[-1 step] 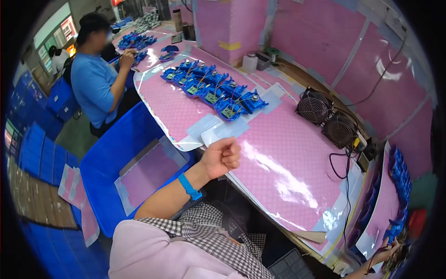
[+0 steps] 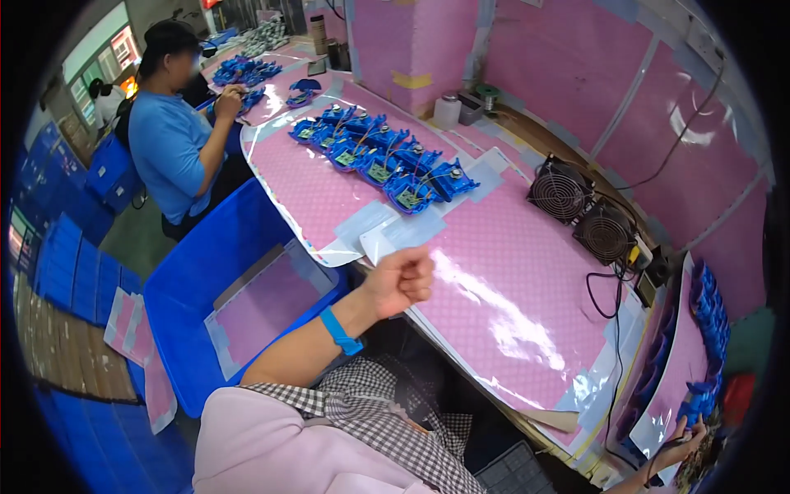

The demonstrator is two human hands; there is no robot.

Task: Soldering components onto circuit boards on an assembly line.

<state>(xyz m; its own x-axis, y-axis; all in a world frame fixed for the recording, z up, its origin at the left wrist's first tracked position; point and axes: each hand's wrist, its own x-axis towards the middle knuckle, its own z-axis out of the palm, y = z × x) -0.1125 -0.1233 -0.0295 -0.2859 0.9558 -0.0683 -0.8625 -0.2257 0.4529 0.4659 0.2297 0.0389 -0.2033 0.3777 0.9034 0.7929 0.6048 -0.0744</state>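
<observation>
My left hand (image 2: pixel 401 282) hovers over the near edge of the pink-covered bench (image 2: pixel 481 284), fingers curled in and nothing visible in them. A blue band (image 2: pixel 339 331) circles that wrist. At the far lower right, my right hand (image 2: pixel 688 440) grips a blue plastic shell (image 2: pixel 698 401) at the near end of a row of similar shells (image 2: pixel 709 313) on a pink-lined board (image 2: pixel 676 379). Part of that hand is dark and cut by the picture's rim. Beyond my left hand, several opened blue housings (image 2: pixel 378 165) with green circuit boards and wires lie in two rows.
A blue tub (image 2: pixel 177 329) stands left of my arm. Two black fans (image 2: pixel 580 210) with a cable (image 2: pixel 615 346) sit at the bench's back right. A white bottle (image 2: pixel 447 110) and a solder spool (image 2: pixel 487 96) stand behind. A co-worker (image 2: pixel 171 140) handles blue parts at far left.
The whole view has shifted very slightly. The blue shell at my right hand sits a little higher; my left hand keeps its curled pose.
</observation>
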